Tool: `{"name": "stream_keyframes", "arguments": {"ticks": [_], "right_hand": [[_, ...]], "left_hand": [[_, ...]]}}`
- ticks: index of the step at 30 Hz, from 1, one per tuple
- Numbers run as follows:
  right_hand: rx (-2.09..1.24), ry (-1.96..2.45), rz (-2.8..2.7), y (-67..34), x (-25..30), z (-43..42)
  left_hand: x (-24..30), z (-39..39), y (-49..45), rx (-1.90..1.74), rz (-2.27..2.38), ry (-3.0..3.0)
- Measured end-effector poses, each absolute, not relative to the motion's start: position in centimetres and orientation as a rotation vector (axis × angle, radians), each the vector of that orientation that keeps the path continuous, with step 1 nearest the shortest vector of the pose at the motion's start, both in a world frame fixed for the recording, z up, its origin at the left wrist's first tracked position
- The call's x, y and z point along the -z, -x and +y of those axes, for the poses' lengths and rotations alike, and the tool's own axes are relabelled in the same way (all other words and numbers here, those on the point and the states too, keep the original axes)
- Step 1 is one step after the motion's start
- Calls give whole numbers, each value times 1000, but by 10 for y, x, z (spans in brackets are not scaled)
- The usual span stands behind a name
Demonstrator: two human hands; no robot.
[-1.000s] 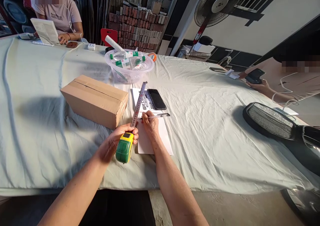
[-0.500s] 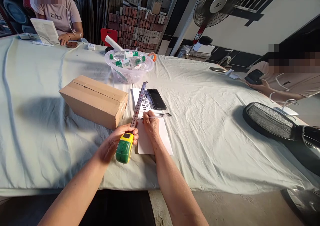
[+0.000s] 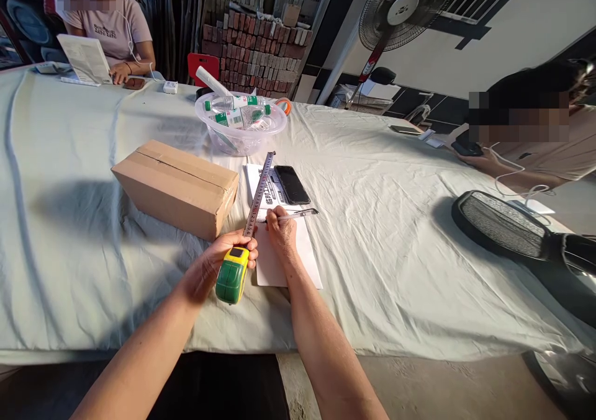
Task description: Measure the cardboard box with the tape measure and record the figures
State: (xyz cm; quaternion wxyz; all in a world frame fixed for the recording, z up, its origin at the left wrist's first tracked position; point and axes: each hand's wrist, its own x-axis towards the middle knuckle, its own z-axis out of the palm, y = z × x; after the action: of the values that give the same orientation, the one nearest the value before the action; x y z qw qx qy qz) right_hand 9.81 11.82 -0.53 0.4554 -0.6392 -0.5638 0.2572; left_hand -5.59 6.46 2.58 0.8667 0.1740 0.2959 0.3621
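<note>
The left hand (image 3: 212, 265) gripped one green tape measure (image 3: 231, 275) beside one cardboard box (image 3: 176, 186), while the right hand (image 3: 280, 229) pinched one pen (image 3: 292, 215) over one white sheet (image 3: 284, 246), near one phone (image 3: 292, 184).

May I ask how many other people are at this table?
2: one person at the far left end, behind a booklet; a second person at the right edge, holding a phone.
</note>
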Motion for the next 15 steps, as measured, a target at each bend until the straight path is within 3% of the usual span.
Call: {"name": "stream_keyframes", "arguments": {"ticks": [15], "right_hand": [[-603,1582,-1388,-98,9,120]], "left_hand": [[-22,67,56,-732,613,-358]]}}
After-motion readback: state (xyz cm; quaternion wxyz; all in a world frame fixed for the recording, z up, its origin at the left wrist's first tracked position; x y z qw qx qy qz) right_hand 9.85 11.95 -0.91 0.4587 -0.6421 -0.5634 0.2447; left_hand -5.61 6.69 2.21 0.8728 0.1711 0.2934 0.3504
